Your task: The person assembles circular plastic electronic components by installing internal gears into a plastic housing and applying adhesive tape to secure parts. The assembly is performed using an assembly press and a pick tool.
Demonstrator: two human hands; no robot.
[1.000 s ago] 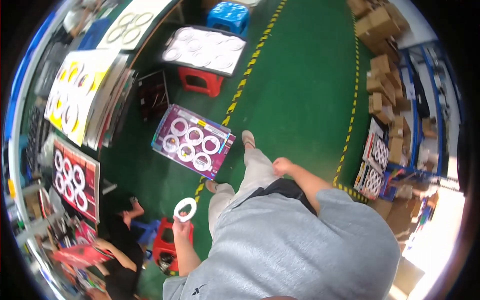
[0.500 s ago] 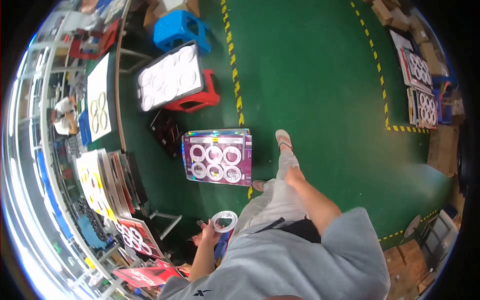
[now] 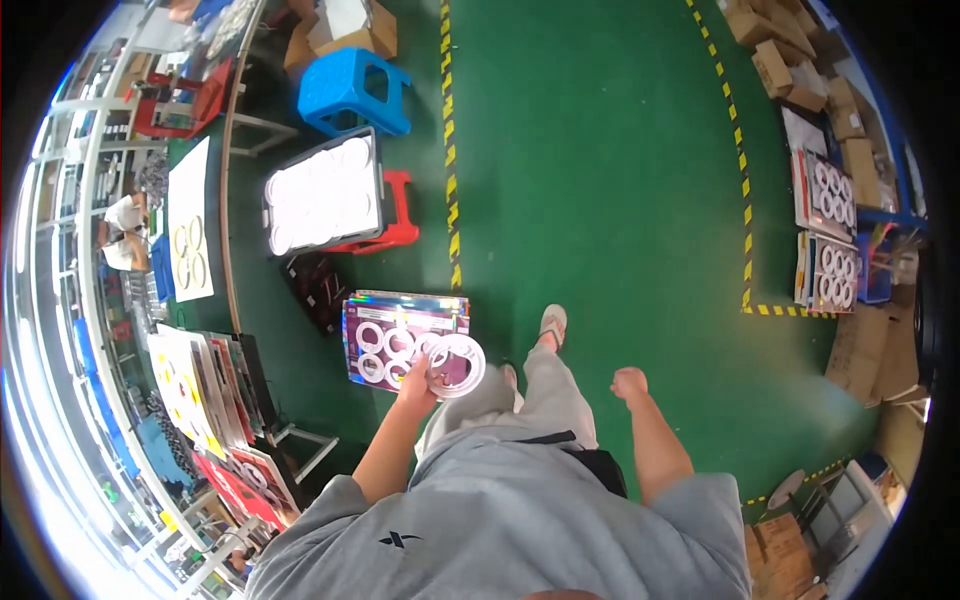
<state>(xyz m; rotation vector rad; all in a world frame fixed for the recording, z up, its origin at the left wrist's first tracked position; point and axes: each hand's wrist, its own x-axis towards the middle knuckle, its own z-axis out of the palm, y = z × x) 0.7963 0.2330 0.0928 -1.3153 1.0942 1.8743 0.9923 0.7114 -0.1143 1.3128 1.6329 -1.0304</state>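
Observation:
My left hand (image 3: 419,381) is closed on the edge of a white ring (image 3: 461,388), which has a wide hole through its middle. The ring is held over the near right corner of a purple printed board (image 3: 354,345) and hides part of it. Several similar white rings lie in rows on that board. On the right, my right hand (image 3: 630,382) is curled into a loose fist over the green floor, with nothing seen in it.
Ahead on the left, a black-edged tray (image 3: 377,200) of white rings rests on a red stool (image 3: 402,215). Beyond it is a blue stool (image 3: 335,85). Upright boards (image 3: 215,370) lean beside the bench. Cardboard boxes (image 3: 775,68) line the far right.
My left hand has carried the white ring forward from my left side to above the purple board. My right hand has swung outward to the right, and the view has shifted.

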